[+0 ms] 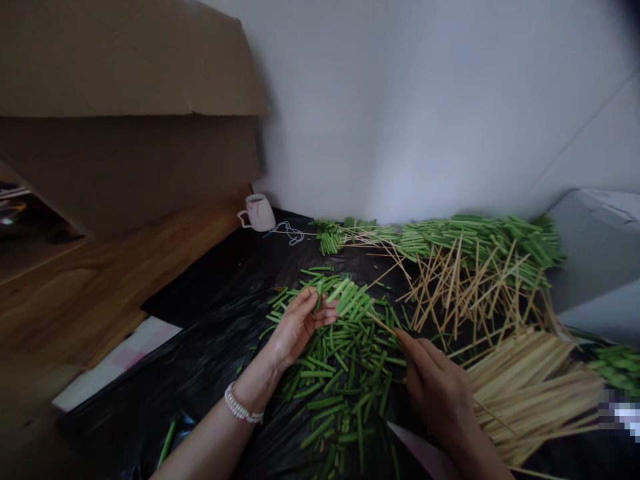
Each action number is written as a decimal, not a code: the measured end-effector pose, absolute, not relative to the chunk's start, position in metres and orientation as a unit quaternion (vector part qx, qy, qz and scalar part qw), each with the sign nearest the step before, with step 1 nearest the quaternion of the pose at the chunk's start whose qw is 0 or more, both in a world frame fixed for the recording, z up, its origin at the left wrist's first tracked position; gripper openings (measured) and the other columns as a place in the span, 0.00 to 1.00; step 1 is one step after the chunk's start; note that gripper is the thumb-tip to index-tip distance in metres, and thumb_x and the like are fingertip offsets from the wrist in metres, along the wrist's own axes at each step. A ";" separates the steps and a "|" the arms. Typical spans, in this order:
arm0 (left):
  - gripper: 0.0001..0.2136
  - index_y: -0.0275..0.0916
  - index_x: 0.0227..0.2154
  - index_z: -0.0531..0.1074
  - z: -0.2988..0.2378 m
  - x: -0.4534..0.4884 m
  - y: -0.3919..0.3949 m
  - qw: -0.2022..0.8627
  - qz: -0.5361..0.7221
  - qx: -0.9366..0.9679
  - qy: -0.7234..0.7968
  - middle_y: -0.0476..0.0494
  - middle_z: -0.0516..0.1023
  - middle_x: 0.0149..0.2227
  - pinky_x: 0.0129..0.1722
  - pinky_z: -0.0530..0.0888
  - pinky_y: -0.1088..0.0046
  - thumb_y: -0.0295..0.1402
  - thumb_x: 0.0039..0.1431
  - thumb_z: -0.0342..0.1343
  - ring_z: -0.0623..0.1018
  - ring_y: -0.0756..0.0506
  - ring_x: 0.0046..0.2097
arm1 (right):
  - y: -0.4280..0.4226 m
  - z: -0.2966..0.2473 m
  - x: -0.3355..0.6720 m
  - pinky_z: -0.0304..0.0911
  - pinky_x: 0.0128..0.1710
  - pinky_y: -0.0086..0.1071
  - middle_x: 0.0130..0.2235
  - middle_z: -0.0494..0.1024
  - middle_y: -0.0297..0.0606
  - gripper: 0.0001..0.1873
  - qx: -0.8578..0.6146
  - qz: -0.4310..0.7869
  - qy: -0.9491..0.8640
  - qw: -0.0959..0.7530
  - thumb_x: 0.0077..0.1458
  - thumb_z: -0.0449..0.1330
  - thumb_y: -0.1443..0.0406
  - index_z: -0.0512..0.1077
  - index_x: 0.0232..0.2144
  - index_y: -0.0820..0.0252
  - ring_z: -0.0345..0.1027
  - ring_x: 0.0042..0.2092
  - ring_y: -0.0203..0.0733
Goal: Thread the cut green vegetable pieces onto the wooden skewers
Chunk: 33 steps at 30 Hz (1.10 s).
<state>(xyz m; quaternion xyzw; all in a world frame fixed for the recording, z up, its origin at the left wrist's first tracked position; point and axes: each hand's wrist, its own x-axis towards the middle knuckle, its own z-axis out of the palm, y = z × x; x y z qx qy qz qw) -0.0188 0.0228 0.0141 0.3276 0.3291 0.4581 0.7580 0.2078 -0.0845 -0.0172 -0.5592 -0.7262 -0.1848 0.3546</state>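
Between thumb and fingers, my left hand (300, 321) pinches a short cut green stem (319, 295), its other fingers half curled. Closed around a thin wooden skewer (383, 325) is my right hand (434, 380), on the right. A row of green stem pieces (353, 300) is threaded side by side on that skewer, close to my left fingertips. Beneath both hands spreads a loose pile of cut green stems (330, 400). A beaded bracelet (243, 405) circles my left wrist.
Black plastic sheeting (210, 373) covers the surface. Filled skewers (465, 240) lie stacked at the back, bare ends forward. Bare skewers (530, 380) lie at right. A pink-white mug (259, 213) and cord (293, 233) stand back left, near a cardboard box (125, 67). A white box (600, 247) is right.
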 end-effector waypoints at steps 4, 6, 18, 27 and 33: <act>0.11 0.37 0.33 0.67 0.012 -0.019 0.025 0.759 0.472 0.314 0.319 0.45 0.78 0.35 0.39 0.76 0.70 0.36 0.53 0.63 0.80 0.48 0.34 | -0.085 -0.017 0.209 0.62 0.31 0.26 0.33 0.79 0.36 0.20 -0.547 -0.222 -0.733 0.339 0.58 0.51 0.75 0.70 0.51 0.61 0.71 0.29 0.33; 0.11 0.38 0.33 0.67 0.011 -0.018 0.026 0.759 0.481 0.306 0.316 0.47 0.77 0.34 0.38 0.76 0.71 0.35 0.52 0.64 0.80 0.48 0.34 | -0.085 -0.016 0.209 0.61 0.30 0.27 0.33 0.79 0.36 0.20 -0.545 -0.230 -0.735 0.332 0.58 0.51 0.75 0.70 0.51 0.61 0.70 0.29 0.34; 0.07 0.38 0.34 0.74 0.017 -0.013 0.006 0.725 0.354 0.530 0.263 0.41 0.78 0.45 0.47 0.70 0.68 0.36 0.56 0.62 0.77 0.44 0.45 | -0.084 -0.017 0.203 0.66 0.38 0.26 0.37 0.79 0.38 0.19 -0.566 -0.157 -0.706 0.397 0.60 0.52 0.74 0.67 0.53 0.60 0.73 0.35 0.35; 0.05 0.38 0.34 0.73 0.015 -0.002 -0.004 0.820 0.356 0.409 0.180 0.39 0.73 0.55 0.49 0.71 0.66 0.34 0.58 0.60 0.76 0.42 0.51 | -0.085 -0.020 0.198 0.68 0.34 0.27 0.39 0.77 0.42 0.31 -0.535 -0.117 -0.768 0.332 0.57 0.45 0.78 0.55 0.63 0.61 0.72 0.34 0.37; 0.05 0.36 0.36 0.74 0.014 0.001 -0.007 0.825 0.362 0.398 0.172 0.37 0.73 0.54 0.58 0.65 0.58 0.31 0.60 0.58 0.75 0.39 0.54 | -0.085 -0.017 0.198 0.66 0.30 0.29 0.37 0.76 0.40 0.33 -0.517 -0.119 -0.804 0.269 0.53 0.45 0.80 0.56 0.61 0.63 0.70 0.31 0.38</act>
